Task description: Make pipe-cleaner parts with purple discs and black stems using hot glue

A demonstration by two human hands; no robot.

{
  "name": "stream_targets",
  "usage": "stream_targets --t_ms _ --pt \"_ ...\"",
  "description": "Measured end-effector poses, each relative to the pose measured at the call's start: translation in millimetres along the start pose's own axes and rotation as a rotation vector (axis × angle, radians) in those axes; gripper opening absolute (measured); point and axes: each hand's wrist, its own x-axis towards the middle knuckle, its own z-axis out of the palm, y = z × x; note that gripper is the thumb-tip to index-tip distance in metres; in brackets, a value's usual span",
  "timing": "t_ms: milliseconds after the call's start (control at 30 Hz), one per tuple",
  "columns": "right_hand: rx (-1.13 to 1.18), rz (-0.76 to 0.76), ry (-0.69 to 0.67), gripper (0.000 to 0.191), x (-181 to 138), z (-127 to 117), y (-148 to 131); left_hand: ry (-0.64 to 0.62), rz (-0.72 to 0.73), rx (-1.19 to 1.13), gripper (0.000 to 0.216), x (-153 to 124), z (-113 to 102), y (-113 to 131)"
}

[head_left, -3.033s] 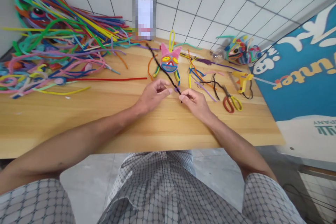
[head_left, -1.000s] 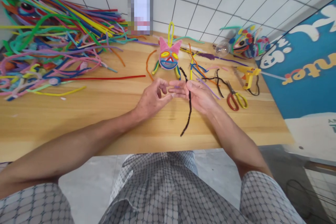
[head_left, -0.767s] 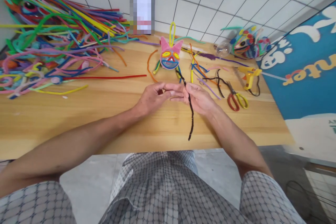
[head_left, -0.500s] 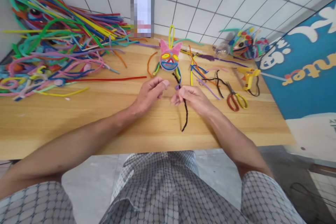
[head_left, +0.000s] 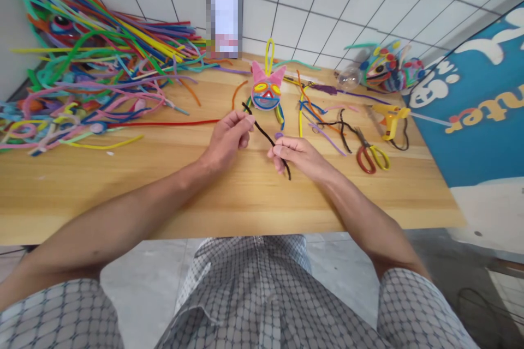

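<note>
The wooden table [head_left: 123,185] bears a pipe-cleaner pile [head_left: 94,65] at left, a cat figure [head_left: 266,92] in the centre, scissors [head_left: 370,157] and a glue gun [head_left: 389,117] at right.

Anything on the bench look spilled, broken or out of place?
Nothing looks damaged or spilled. The left hand and right hand both pinch the black pipe cleaner above the table. The pipe cleaner pile sprawls at the left, and short offcuts lie scattered by the scissors: untidy, not odd.

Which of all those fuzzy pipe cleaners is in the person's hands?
The thin black pipe cleaner, stretched between the left hand and right hand. All others, even a curled black one beside the red-and-yellow scissors, lie loose on the wooden table.
</note>
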Motion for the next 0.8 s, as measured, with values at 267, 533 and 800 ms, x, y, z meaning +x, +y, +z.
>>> stream_targets --t_ms 267,533,800 --pt "-0.161 0.031 0.032 0.029 1 0 2 0.044 0.124 0.128 0.028 11 -6 -10" --pt "-0.235 0.018 -0.046 0.026 2 9 9 0.06 0.209 0.134 0.029 5 2 -23" --pt "0.06 0.083 -0.135 0.033 4 10 13 0.147 0.116 0.119 0.026 10 -3 -17"
